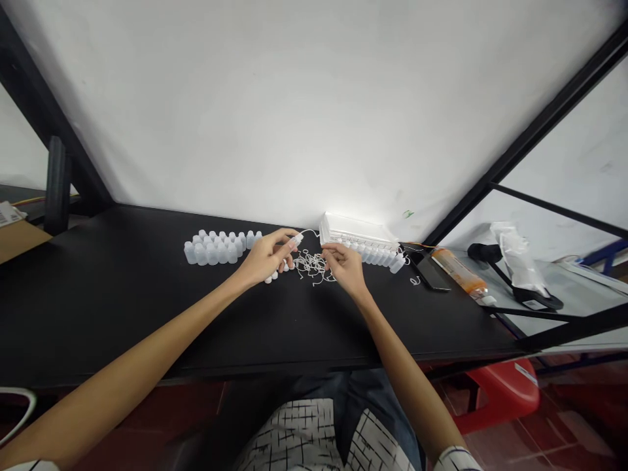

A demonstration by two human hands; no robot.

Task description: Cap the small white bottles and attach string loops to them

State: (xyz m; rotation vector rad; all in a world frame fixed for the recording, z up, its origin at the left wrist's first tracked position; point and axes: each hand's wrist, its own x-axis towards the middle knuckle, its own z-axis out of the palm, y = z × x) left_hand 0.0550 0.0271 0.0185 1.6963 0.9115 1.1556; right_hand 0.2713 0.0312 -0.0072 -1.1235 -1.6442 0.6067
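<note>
My left hand [267,256] is closed round a small white cap-like piece [296,241], pinched between thumb and fingertips. A thin white cord [309,231] arcs from this piece over to my right hand [345,265], whose fingertips are pinched together at the cord's other end. Below and between the hands lies a tangled pile of short white cords [311,263]. A few white caps [271,278] lie under my left hand. Several small translucent bottles with white caps [216,250] stand in rows to its left. Whatever else my left palm holds is hidden.
A white stack of trays or boxes [360,229] stands against the wall, with a row of small bottles with cords [380,255] before it. Right of these lie a loose cord [415,281], a dark phone [432,271] and an orange-labelled bottle [461,271]. Black frame bars flank the table.
</note>
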